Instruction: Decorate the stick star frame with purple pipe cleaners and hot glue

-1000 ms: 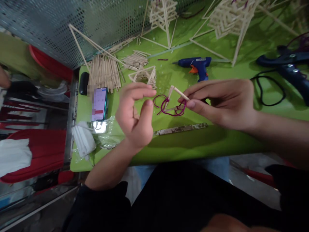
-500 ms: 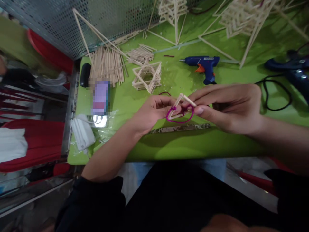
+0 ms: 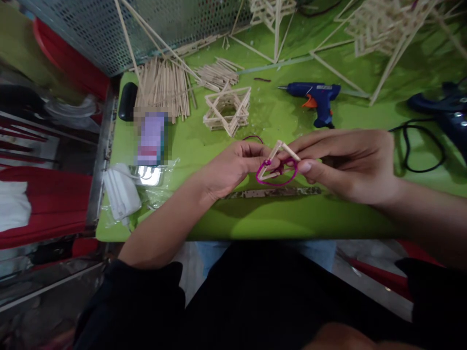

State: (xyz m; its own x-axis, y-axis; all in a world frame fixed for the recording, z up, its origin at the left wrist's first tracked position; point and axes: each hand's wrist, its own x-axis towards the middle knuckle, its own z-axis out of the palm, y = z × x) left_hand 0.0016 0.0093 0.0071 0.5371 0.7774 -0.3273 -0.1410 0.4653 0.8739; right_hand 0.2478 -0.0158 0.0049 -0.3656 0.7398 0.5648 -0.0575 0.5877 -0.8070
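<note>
Above the table's front edge, a small triangular frame of thin wooden sticks (image 3: 274, 151) is held between both hands. A magenta cord (image 3: 279, 184) is tied round it and hangs in a loop below. My left hand (image 3: 231, 167) pinches the cord close to the knot at the frame's left side. From the right, the thumb and fingers of my right hand (image 3: 350, 163) grip the frame by its right stick. Part of the frame is hidden behind my fingers. Beyond my hands stands a star-shaped piece of stacked sticks (image 3: 229, 113).
A blue hot glue gun (image 3: 321, 95) lies behind my right hand, and a black cable (image 3: 404, 146) curls at the right. Loose stick piles (image 3: 166, 90), a phone (image 3: 151, 138) and a white charger (image 3: 122, 192) are at the left. Larger stick structures (image 3: 379, 26) stand at the back.
The camera view has shifted slightly, so the table items sit a little differently in the picture. Both hands keep their hold on the frame and cord.
</note>
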